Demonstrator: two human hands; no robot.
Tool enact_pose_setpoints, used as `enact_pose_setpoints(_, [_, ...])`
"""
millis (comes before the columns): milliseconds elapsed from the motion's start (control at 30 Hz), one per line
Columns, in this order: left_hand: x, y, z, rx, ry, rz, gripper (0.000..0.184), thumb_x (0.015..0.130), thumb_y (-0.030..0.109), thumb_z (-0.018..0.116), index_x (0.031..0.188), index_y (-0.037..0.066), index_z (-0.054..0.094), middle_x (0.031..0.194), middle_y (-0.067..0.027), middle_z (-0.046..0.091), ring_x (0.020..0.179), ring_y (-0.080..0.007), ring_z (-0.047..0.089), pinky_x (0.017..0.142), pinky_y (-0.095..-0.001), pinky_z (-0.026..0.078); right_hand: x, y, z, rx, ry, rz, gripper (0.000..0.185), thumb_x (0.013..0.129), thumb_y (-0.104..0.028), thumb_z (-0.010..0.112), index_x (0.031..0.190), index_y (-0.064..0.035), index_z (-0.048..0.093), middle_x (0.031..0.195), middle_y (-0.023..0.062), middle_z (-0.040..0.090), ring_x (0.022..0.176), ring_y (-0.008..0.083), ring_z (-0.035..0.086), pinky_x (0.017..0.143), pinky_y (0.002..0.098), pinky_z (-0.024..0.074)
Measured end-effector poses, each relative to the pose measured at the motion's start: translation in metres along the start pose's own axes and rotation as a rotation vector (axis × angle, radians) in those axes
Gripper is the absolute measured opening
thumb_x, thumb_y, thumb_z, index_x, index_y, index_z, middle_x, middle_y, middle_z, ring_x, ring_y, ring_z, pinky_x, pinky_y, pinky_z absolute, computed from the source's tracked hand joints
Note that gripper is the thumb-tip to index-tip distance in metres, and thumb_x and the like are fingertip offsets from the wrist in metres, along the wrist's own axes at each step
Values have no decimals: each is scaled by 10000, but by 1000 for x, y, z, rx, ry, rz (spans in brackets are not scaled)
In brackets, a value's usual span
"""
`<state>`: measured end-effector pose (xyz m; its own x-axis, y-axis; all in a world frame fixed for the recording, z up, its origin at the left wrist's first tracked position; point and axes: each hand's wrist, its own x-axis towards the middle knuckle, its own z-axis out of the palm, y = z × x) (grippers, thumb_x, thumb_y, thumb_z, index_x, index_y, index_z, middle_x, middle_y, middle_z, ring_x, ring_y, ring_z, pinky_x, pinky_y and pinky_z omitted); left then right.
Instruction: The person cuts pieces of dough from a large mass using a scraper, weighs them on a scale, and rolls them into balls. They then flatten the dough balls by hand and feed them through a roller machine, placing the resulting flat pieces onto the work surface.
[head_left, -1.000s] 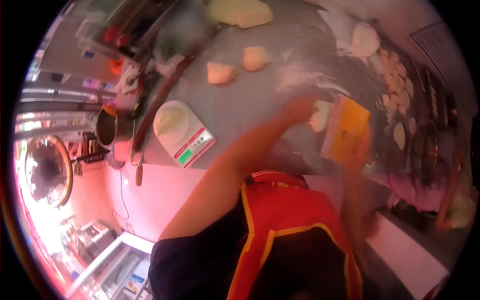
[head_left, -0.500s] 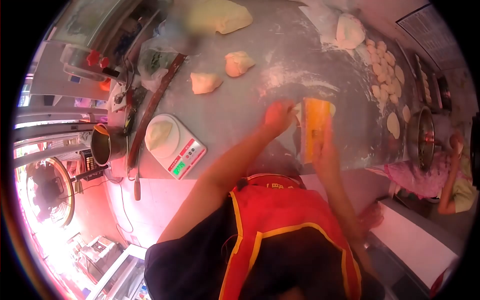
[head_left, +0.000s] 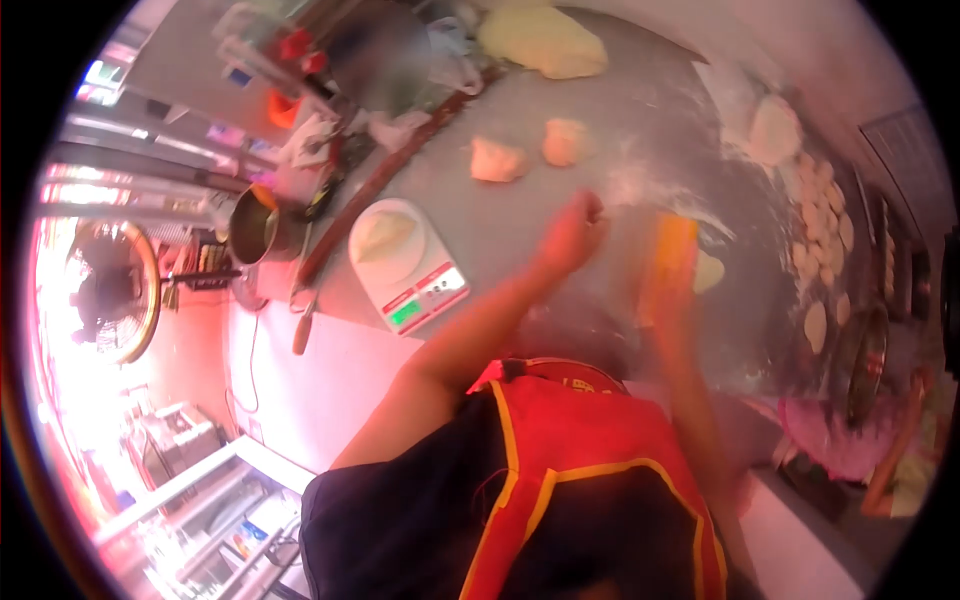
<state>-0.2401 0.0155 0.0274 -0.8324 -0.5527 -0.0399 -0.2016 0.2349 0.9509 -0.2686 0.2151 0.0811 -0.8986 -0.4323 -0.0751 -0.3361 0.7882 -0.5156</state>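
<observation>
My right hand [head_left: 672,308], blurred by motion, grips a flat, broad orange rectangular tool [head_left: 678,255] above the grey worktop [head_left: 520,235]. Just to the tool's right lies a pale flattened piece of dough [head_left: 708,271], partly hidden. My left hand [head_left: 576,234] is off to the left of the tool, its fingers curled closed; whatever may be inside them is hidden. Beyond it sit two lumps of dough [head_left: 497,160], and a larger dough mass [head_left: 545,42] rests at the back. On the left a white digital scale [head_left: 432,290] carries another dough lump [head_left: 386,234].
Several small dough pieces [head_left: 822,215] and a flat round [head_left: 815,327] lie at right, near a metal pan [head_left: 866,365]. A long wooden rod [head_left: 385,175] runs along the left, beside a metal pot [head_left: 262,226]. At far right shows another person's arm [head_left: 897,450].
The whole view has shifted, so the table items sit further right. My left hand has moved away from the orange tool, and the flattened dough beside the tool shows more.
</observation>
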Motion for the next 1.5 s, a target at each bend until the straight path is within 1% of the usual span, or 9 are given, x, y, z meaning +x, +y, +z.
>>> enact_pose_setpoints(167, [0,2,-179,484,190,331,232,789,57,602,1019,40,629,974,-163,666,869,-270,663,754,-360,514,0,5,-2,29,48,-37,729,863,-67,429,1499,-201,99,905,235,650,755,436,618,636,486,469])
enact_pose_setpoints(367, [-52,16,-291,493,169,62,236,752,25,601,984,31,644,940,-132,625,823,-282,615,761,-335,491,-2,-4,-8,8,53,-40,768,837,-23,448,1498,-204,102,907,264,639,767,459,604,653,500,462])
enact_pose_setpoints(500, [-87,-14,-296,726,36,286,246,707,48,695,943,17,635,1071,-138,590,995,-333,555,860,-398,459,-3,-3,-3,34,99,-84,778,835,-16,454,1496,-231,105,884,273,633,762,467,598,652,509,458])
enact_pose_setpoints(600, [-93,-43,-282,654,280,217,403,674,65,711,1061,52,600,1124,-155,549,1050,-358,526,882,-414,447,0,3,0,25,65,-36,775,842,-22,457,1495,-248,107,876,278,631,771,469,598,659,509,458])
enact_pose_setpoints(633, [-94,-40,-277,472,299,-7,470,682,76,690,1134,65,560,1176,-176,539,1085,-360,520,904,-409,446,1,6,3,9,94,-68,773,845,-24,458,1495,-251,107,875,279,631,774,469,598,662,509,458])
enact_pose_setpoints(933, [-86,-54,-266,755,369,-44,471,723,63,611,1189,122,574,1171,-81,598,1079,-319,543,918,-410,450,-1,4,3,-29,126,-99,765,864,-36,469,1496,-256,98,924,272,635,803,464,601,685,509,459])
enact_pose_setpoints(1167, [-91,-48,-314,431,79,55,671,736,116,678,1363,87,441,1381,-182,455,1280,-286,439,1039,-340,362,-2,0,-3,-40,87,-52,758,872,-29,469,1496,-253,101,1021,278,625,871,469,598,728,508,459])
enact_pose_setpoints(1367, [-92,-35,-321,474,2,-114,685,754,242,711,1350,43,439,1352,-157,473,1241,-291,456,1022,-359,378,1,9,1,-37,114,-103,739,859,-49,465,1495,-241,141,1145,265,593,925,438,608,753,488,471])
enact_pose_setpoints(1500, [-87,-37,-315,603,-38,-71,691,747,283,712,1339,44,449,1337,-158,481,1222,-320,461,1017,-378,382,26,23,-29,376,93,-14,712,838,-72,455,1491,-195,199,1336,223,478,1092,357,565,847,412,474])
